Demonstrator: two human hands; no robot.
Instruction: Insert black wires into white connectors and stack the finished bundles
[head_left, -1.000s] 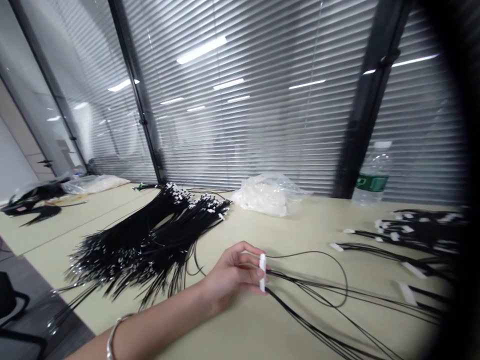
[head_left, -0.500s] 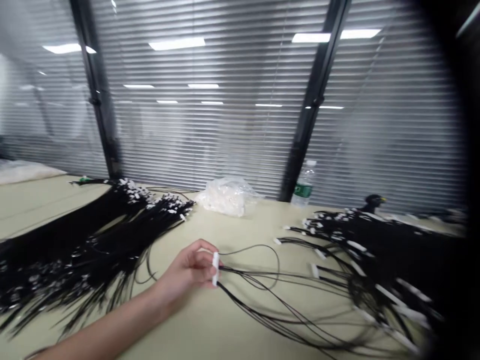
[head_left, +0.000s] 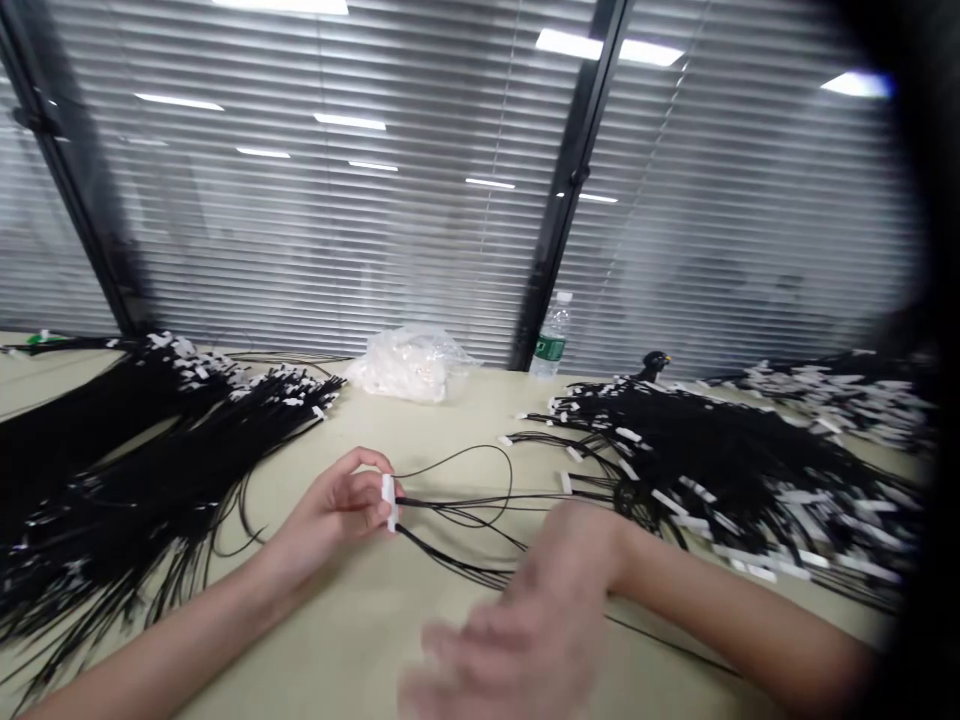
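Between the thumb and fingers of my left hand [head_left: 349, 505] is a white wire connector [head_left: 388, 502], held upright above the table. Thin black wires [head_left: 442, 505] run from it to the right, one of them bowing up in a loop. My right hand [head_left: 525, 630] is in front of these wires at the lower middle, blurred by motion. Its fingers point to the lower left, and I cannot make out whether anything is in them. The right hand and forearm cover part of the wires.
Bundles of black wires with white ends [head_left: 225, 440] lie on the left of the table [head_left: 330, 630]. Another heap of black wires with white connectors [head_left: 697, 450] spreads over the right. At the back stand a clear plastic bag [head_left: 412, 365] and a water bottle [head_left: 553, 340], before window blinds.
My right hand has come into view from the right, over the wires. My left hand still pinches the connector. The whole view has turned to the right.
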